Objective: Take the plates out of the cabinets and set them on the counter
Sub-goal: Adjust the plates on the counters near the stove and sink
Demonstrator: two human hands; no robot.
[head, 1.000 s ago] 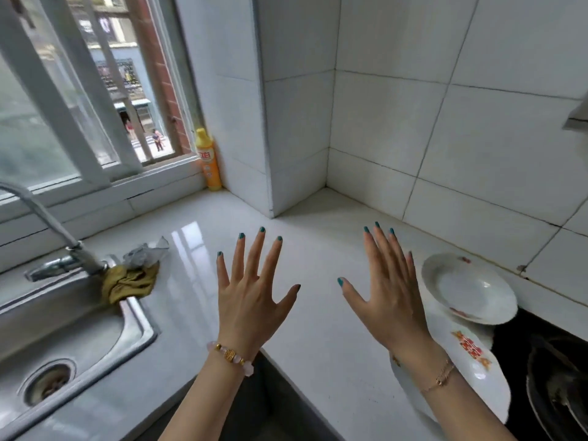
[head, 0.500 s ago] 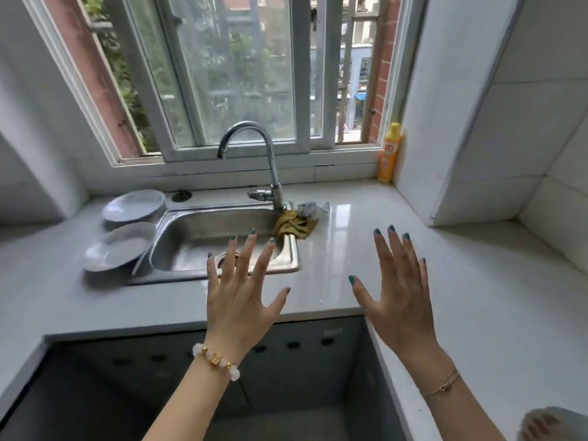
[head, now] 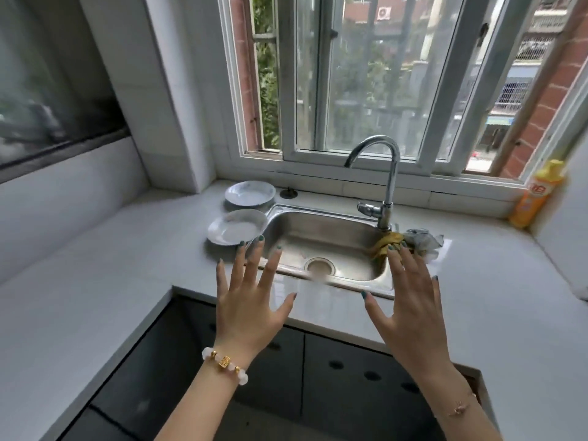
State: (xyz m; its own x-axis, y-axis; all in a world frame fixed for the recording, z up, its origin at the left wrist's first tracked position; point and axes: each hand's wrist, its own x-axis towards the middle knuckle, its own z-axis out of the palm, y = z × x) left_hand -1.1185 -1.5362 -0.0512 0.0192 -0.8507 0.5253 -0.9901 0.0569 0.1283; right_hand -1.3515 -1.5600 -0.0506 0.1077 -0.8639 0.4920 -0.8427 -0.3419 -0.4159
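Holding both hands up over the counter edge, backs toward you. Your left hand [head: 251, 310] is spread wide, fingers straight, gripping nothing. Your right hand [head: 410, 310] is the same: fingers straight and fanned, empty.

Two white plates sit on the counter [head: 95, 281] beyond your left hand. The near plate [head: 235, 231] is just past the left fingertips, beside the sink [head: 318, 230] at its left rim. The far plate [head: 249, 194] is behind it toward the window, close by; can't tell if they touch.

The sink lies beyond and between both hands. The faucet [head: 389, 186] stands past your right hand, with a yellow cloth [head: 386, 245] at its base, just beyond the right fingertips. An orange bottle [head: 537, 194] is well off to the right of the right hand. Dark cabinet doors [head: 350, 377] are below both wrists. There is a beaded bracelet [head: 224, 364] on the left wrist and a thin chain [head: 459, 409] on the right.
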